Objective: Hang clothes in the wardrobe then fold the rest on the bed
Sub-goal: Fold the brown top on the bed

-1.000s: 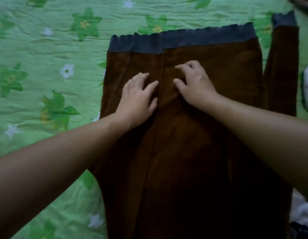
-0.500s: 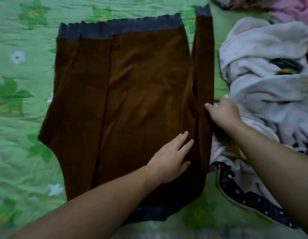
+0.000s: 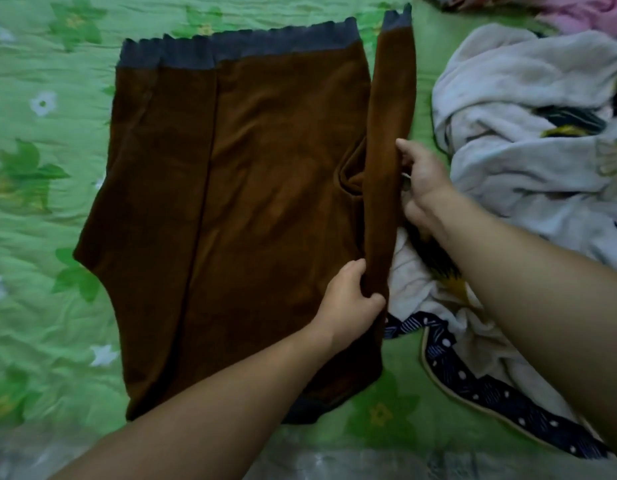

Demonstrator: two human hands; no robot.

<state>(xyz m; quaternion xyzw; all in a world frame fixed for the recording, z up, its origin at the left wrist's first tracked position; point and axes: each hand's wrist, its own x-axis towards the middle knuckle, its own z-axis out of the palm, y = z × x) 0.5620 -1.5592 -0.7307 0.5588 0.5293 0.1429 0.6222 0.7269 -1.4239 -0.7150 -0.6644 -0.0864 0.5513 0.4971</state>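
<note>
At 9 o'clock the bed [image 3: 40, 220] showed its green sheet, printed with darker green leaves and small white flowers and lightly creased. The brown top [image 3: 258, 202] lay flat on that sheet, filling the middle of the view from 11 o'clock down to 6 o'clock. It was a deep rust brown with a soft, matt surface, and one long straight crease ran down it left of centre. A wavy grey band [image 3: 238, 50] edged its far end at 12 o'clock, and a sliver of the same grey showed at its near edge.

Its sleeve [image 3: 390, 116] ran along the right side of the body from 1 o'clock toward 5 o'clock. The sleeve ended in a grey cuff [image 3: 397, 19] at the far end, and cloth bunched into a fold where it met the body.

Your left hand [image 3: 348, 306] gripped the near part of the sleeve, fingers curled round it. Your right hand [image 3: 421, 181], just beyond at 3 o'clock, pinched the sleeve's right edge.

A crumpled white garment [image 3: 525, 161] lay at 3 o'clock. A navy dotted cloth [image 3: 490, 393] lay at 4 o'clock, and pink cloth [image 3: 584, 12] showed at 1 o'clock.
</note>
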